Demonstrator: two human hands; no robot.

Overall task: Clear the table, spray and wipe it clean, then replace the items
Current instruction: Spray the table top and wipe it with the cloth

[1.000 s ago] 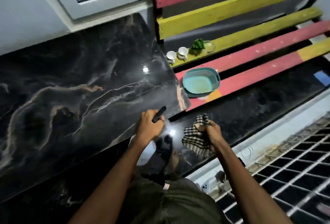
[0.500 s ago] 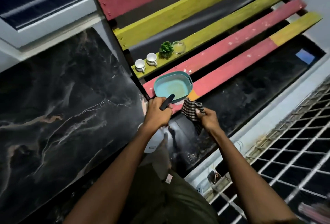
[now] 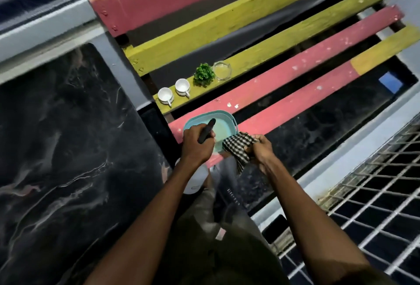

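Note:
My left hand (image 3: pixel 197 146) grips the black top of a white spray bottle (image 3: pixel 197 179), whose body hangs below my wrist. My right hand (image 3: pixel 261 149) holds a black-and-white checked cloth (image 3: pixel 238 148) that droops from my fingers. Both hands hover over the near end of a red and yellow slatted bench (image 3: pixel 284 73), just above a teal tray (image 3: pixel 223 125) lying on it. Two white cups (image 3: pixel 173 92), a small green plant (image 3: pixel 204 75) and a glass ashtray (image 3: pixel 222 70) stand on a yellow slat behind. The black marble table (image 3: pixel 63 148) lies bare at the left.
A white window frame (image 3: pixel 45 32) runs along the wall behind the table. A metal grille (image 3: pixel 375 205) covers the lower right. A blue patch (image 3: pixel 390 82) shows on the dark floor under the bench.
The view has swung from the table toward the bench. Both hands, still holding bottle and cloth, have moved from the table's edge to above the teal tray.

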